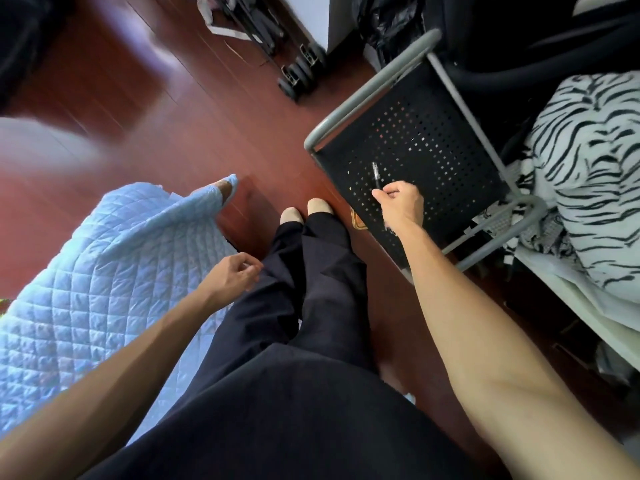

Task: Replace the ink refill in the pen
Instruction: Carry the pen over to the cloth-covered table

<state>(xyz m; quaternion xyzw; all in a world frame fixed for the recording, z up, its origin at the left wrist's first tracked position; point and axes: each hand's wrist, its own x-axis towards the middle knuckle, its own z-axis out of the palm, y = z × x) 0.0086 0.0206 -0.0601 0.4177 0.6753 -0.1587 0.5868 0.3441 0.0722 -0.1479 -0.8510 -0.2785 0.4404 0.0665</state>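
The right hand (401, 202) pinches the pen (375, 175) by one end over the black perforated chair seat (433, 133), probably its resting place, while the left hand (232, 275) hangs loosely curled, apparently empty, beside the thigh.

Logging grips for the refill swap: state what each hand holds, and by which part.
Right hand pinches the clear-barrelled pen at its dark lower end, over the black perforated chair seat. Left hand holds nothing visible.
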